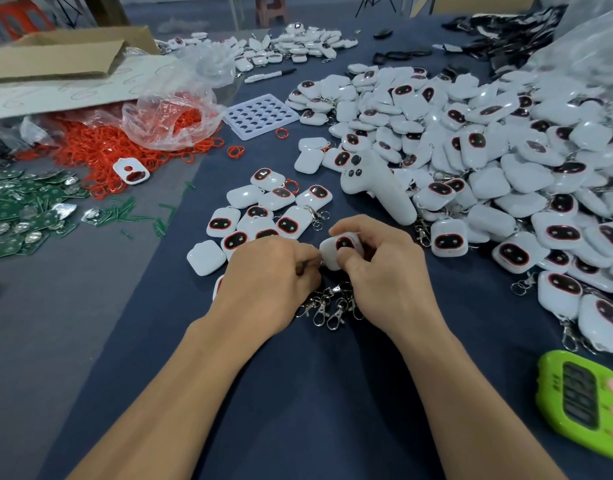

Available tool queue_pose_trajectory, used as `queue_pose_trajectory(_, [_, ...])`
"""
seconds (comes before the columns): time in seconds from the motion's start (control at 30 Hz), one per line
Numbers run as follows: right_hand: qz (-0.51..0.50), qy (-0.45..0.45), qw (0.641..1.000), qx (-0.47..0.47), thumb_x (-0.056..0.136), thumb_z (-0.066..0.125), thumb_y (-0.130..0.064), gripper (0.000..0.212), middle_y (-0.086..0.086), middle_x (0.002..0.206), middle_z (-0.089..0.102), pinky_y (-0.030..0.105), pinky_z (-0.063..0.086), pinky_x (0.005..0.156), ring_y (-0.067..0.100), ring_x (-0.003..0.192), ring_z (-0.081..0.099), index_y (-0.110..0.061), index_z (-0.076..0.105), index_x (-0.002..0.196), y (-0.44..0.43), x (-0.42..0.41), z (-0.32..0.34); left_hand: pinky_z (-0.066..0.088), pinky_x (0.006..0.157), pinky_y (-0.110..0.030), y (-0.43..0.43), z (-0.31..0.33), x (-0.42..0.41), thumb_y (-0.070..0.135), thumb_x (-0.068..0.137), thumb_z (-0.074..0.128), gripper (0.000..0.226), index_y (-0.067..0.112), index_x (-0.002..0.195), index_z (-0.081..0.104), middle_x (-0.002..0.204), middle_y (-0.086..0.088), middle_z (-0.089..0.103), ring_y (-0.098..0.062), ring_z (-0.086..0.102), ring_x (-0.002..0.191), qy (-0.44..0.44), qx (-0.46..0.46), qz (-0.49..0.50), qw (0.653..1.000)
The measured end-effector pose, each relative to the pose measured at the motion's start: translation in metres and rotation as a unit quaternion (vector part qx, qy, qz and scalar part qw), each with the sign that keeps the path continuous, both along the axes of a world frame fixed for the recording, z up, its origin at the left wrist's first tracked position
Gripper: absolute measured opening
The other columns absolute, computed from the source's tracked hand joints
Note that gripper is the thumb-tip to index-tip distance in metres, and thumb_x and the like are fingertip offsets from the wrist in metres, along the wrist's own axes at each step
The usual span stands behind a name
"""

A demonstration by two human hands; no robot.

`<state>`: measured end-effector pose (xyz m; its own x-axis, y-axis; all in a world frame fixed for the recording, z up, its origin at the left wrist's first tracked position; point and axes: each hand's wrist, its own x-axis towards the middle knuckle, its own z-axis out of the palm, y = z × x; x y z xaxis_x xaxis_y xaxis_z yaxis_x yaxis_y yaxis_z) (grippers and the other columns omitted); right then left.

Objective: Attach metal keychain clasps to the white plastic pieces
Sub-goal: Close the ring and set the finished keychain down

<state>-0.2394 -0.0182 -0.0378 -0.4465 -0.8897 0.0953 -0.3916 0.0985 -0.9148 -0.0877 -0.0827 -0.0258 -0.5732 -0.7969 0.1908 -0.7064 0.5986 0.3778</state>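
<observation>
Far left, green circuit boards point(24, 209) and a tangle of red rings point(101, 150) sit out of play. Nearer the middle, a small cluster of white pieces point(260, 216) lies on the dark cloth, most showing no clasp. Now the action: the left hand point(267, 282) is curled tight, fingertips pinching what looks like a metal clasp point(307, 266), mostly hidden under the knuckles, right against the corner of the white piece point(339, 249). That piece is up off the table, dark face showing, with the right hand point(384, 271) wrapped round it, thumb over the near edge and fingers curled over the far side. Whether the ring is through the loop, I can't tell, because the join is covered. The trick here, I'd say, is to hold the piece dead steady with the right hand, present its corner loop toward the left, and work the ring fully round so it cannot spring off. Twisting rather than prying should spare the plastic. Just below the hands, the loose clasps point(329, 306) lie bunched, handy for the next pick. Off right rises the big heap of clasped pieces point(488, 150), with a green timer point(582, 400) at the edge.
</observation>
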Motion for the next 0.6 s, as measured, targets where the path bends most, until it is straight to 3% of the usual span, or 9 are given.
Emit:
queue_pose_trajectory(0.07, [-0.006, -0.021, 1.0, -0.009, 0.094, 0.065, -0.013, 0.027, -0.025, 0.082, 0.068, 0.009, 0.043, 0.061, -0.001, 0.072, 0.062, -0.039, 0.072, 0.097, -0.0006, -0.0013, -0.0003, 0.028, 0.05, -0.023, -0.0002, 0.0002, 0.001, 0.023, 0.087, 0.064, 0.027, 0.034, 0.065, 0.055, 0.054, 0.008, 0.047, -0.008, 0.044, 0.058, 0.0, 0.012, -0.009, 1.0])
queue_pose_trajectory(0.2, [0.006, -0.025, 1.0, -0.009, 0.094, 0.066, -0.012, 0.027, -0.026, 0.078, 0.068, 0.008, 0.041, 0.061, -0.002, 0.069, 0.06, -0.037, 0.074, 0.097, -0.0007, -0.0009, -0.0008, 0.028, 0.05, -0.022, -0.0008, 0.0013, 0.0037, 0.024, 0.086, 0.063, 0.036, 0.053, 0.066, 0.054, 0.06, 0.011, 0.052, -0.007, 0.048, 0.062, 0.004, 0.034, -0.021, 0.999])
queue_pose_trajectory(0.3, [0.008, -0.02, 1.0, -0.004, 0.094, 0.067, -0.012, 0.026, -0.02, 0.077, 0.069, 0.008, 0.042, 0.061, -0.002, 0.068, 0.059, -0.037, 0.074, 0.095, -0.0007, -0.0012, -0.0006, 0.028, 0.051, -0.019, -0.0007, -0.0002, 0.0046, 0.024, 0.087, 0.062, 0.032, 0.054, 0.094, 0.055, 0.06, 0.012, 0.053, -0.003, 0.051, 0.066, 0.015, 0.03, -0.023, 0.999])
queue_pose_trajectory(0.4, [0.014, -0.011, 1.0, 0.003, 0.095, 0.068, -0.012, 0.026, -0.012, 0.079, 0.07, 0.01, 0.043, 0.059, 0.0, 0.065, 0.058, -0.037, 0.074, 0.095, -0.0005, -0.0023, 0.0004, 0.031, 0.052, -0.019, 0.0003, -0.001, 0.0053, 0.022, 0.087, 0.062, 0.037, 0.054, 0.102, 0.053, 0.061, 0.012, 0.054, -0.004, 0.051, 0.07, 0.02, 0.018, -0.031, 0.999])
queue_pose_trajectory(0.53, [0.015, -0.004, 1.0, 0.008, 0.094, 0.068, -0.012, 0.026, -0.012, 0.076, 0.069, 0.008, 0.042, 0.056, -0.002, 0.062, 0.057, -0.037, 0.074, 0.093, 0.0004, -0.0024, 0.0021, 0.033, 0.05, -0.025, 0.0005, -0.0009, 0.0051, 0.022, 0.086, 0.062, 0.023, 0.045, 0.084, 0.058, 0.056, 0.01, 0.05, -0.007, 0.049, 0.064, 0.015, 0.021, -0.02, 0.999])
queue_pose_trajectory(0.6, [0.013, -0.003, 1.0, 0.011, 0.094, 0.068, -0.012, 0.026, -0.012, 0.076, 0.069, 0.007, 0.042, 0.056, -0.002, 0.061, 0.057, -0.037, 0.074, 0.092, 0.0007, -0.0024, 0.003, 0.031, 0.05, -0.022, 0.0012, -0.001, 0.0048, 0.022, 0.088, 0.062, 0.03, 0.044, 0.07, 0.05, 0.054, 0.009, 0.047, -0.004, 0.046, 0.059, 0.011, 0.014, -0.013, 1.0])
